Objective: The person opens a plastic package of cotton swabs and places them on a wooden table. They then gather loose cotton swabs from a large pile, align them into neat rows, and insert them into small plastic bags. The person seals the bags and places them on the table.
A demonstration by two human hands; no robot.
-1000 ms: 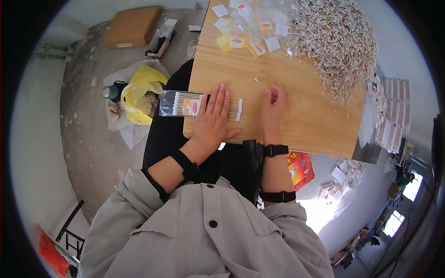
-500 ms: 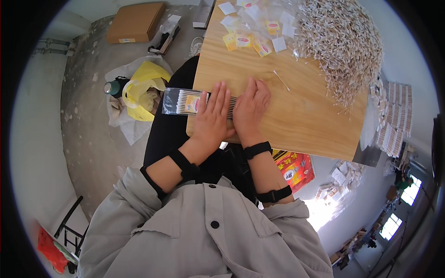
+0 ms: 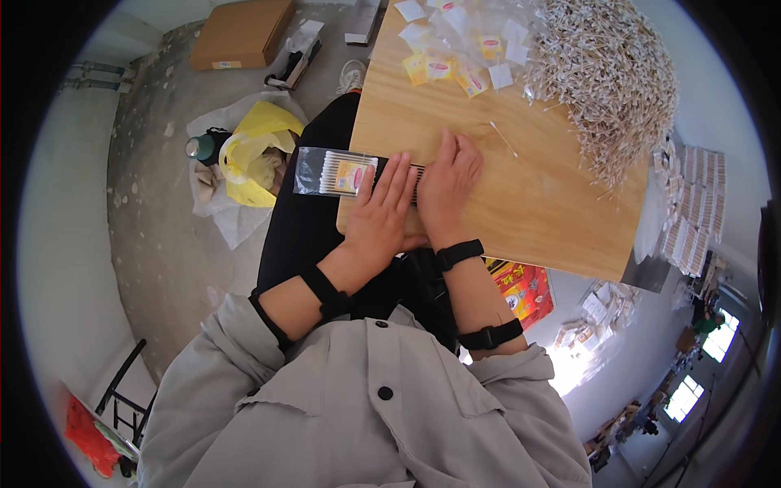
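A flat clear bag of cotton swabs [image 3: 330,172] with a yellow and white card inside lies across the table's left edge, its loose plastic end sticking out over my leg. Across its middle rests my left hand [image 3: 379,213], fingers stretched and lying flat on the plastic. My right hand [image 3: 443,185] is closed at the bag's other end, its fingers bent and held together. That end is covered by my hands, and my right thumb is hidden. One loose cotton swab [image 3: 504,140] lies on the wood just beyond my right hand.
The wooden table [image 3: 561,220] carries a big heap of cotton swabs [image 3: 610,81] at far right. Yellow cards [image 3: 440,68] and clear bags lie at its far edge. On the floor at left are a yellow plastic bag [image 3: 244,183], a green-capped bottle [image 3: 199,147] and a cardboard box [image 3: 242,34].
The bag of swabs and both hands have shifted slightly relative to the table, showing more of the card beside my left fingers. The picture has also shifted a little. My hands keep much the same pose.
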